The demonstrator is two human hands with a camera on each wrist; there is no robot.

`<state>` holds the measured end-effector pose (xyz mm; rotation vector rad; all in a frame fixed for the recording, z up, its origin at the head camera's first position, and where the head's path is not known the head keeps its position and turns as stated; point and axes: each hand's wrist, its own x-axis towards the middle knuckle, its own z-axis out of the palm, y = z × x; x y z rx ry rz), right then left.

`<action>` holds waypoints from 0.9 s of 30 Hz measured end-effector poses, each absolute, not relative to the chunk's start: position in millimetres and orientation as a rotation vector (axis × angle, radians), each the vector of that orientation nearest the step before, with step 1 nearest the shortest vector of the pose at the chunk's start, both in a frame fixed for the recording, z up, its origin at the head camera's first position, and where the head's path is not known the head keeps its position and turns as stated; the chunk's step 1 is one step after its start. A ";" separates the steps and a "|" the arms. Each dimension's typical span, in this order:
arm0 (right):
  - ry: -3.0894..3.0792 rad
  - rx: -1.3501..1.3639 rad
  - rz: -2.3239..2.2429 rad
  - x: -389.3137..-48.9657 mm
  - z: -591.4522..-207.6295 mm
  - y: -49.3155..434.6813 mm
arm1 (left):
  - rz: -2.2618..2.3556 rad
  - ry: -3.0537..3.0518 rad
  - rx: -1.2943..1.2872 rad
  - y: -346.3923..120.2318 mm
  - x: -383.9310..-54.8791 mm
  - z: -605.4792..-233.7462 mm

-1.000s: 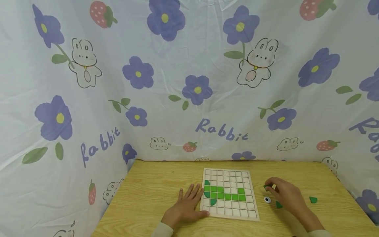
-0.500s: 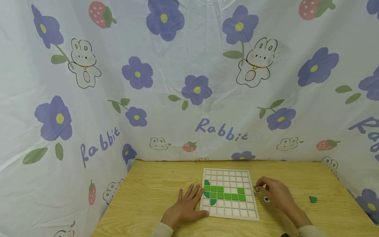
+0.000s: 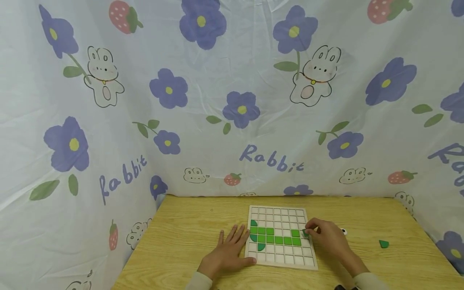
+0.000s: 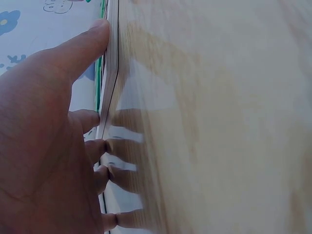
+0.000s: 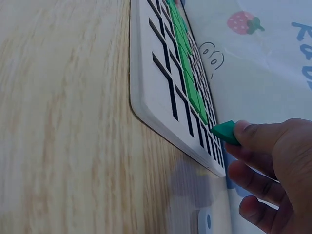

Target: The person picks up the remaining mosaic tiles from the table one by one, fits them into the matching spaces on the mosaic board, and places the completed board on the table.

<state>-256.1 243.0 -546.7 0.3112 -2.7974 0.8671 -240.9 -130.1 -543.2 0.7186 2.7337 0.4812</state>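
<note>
In the head view, my right hand (image 3: 329,238) pinches a dark green tile (image 3: 305,233) between thumb and fingers at the right edge of the white grid board (image 3: 286,259). The right wrist view shows this tile (image 5: 224,131) with a pointed corner, close to the end of the bright green row (image 5: 192,90). My left hand (image 3: 226,253) lies spread beside the board's left side, its thumb at the front left corner. On the board, bright green squares (image 3: 270,239) form a stepped row, with dark green rounded tiles (image 3: 261,246) at its left end.
Right of the right hand lies a round eye piece (image 3: 344,231), partly hidden by the hand. Farther right on the wooden table (image 3: 188,225) is a loose dark green tile (image 3: 384,244). A printed rabbit-and-flower curtain (image 3: 232,133) stands behind the table.
My right hand has moved left, bringing the dark green tile from the table to the board's right edge. The eye piece now shows farther right and back. The left hand stays put.
</note>
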 end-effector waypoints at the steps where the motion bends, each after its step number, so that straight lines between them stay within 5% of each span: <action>1: -2.795 0.304 0.867 -256.2 -547.0 242.1 | 0.480 2.734 0.718 -130.0 -240.9 -543.3; 27: -2.858 0.178 0.923 -263.5 -557.0 229.4 | 0.484 2.723 0.733 -130.9 -243.2 -548.2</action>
